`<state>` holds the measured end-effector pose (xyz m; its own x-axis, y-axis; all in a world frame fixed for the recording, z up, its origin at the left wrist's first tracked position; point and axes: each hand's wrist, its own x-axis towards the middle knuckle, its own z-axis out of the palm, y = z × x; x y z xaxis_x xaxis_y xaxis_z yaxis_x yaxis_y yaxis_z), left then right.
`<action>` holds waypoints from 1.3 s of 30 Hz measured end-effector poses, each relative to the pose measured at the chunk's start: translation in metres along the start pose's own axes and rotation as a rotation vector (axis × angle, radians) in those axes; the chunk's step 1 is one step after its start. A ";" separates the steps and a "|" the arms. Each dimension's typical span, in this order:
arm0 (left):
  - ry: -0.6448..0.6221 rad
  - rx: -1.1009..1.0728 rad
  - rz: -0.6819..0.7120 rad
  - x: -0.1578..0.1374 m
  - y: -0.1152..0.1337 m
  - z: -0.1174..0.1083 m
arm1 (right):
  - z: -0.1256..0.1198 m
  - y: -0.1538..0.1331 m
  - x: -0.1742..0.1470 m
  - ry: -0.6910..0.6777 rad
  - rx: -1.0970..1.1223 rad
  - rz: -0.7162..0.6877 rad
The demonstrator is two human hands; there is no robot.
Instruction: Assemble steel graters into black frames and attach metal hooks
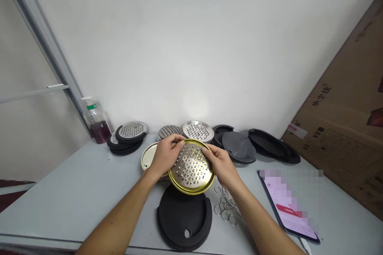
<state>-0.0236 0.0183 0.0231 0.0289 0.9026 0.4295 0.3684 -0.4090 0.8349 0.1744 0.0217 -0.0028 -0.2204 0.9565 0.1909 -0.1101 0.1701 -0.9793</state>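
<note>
My left hand [167,154] and my right hand [220,163] are both closed on a round metal grater disc [193,169] with a gold-yellow rim. They grip it by its upper left and upper right edges, thumbs on the near face. The disc is tilted up and shows rows of raised, punched teeth. Just below it a black round holder [182,217] lies on the table, with a raised curved rim and a small hole near its front. Behind my left hand is a stack of pale round lids [149,155], partly hidden. Several small metal rings [225,207] lie beside my right forearm.
At the back stand shiny grater discs [198,131], black holders [239,147] and assembled graters [131,130]. A bottle of dark red liquid [100,129] stands back left. A phone [287,203] lies right, before a cardboard box [344,127]. A white wall [191,48] closes off the back.
</note>
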 end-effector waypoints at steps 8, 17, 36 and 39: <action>-0.120 0.189 0.164 0.000 0.002 -0.009 | -0.004 0.001 0.000 0.072 -0.246 -0.139; -0.245 0.245 0.166 0.001 -0.006 -0.010 | -0.008 0.003 0.001 0.002 -0.362 -0.099; -0.065 0.283 0.265 -0.001 -0.003 -0.006 | -0.009 0.006 0.006 0.064 -0.228 -0.098; 0.017 0.391 0.417 -0.004 0.001 -0.003 | -0.012 0.006 0.007 0.140 -0.210 -0.087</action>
<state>-0.0257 0.0142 0.0234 0.2316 0.6717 0.7036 0.6456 -0.6472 0.4054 0.1834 0.0322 -0.0077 -0.0810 0.9571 0.2783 0.0843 0.2847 -0.9549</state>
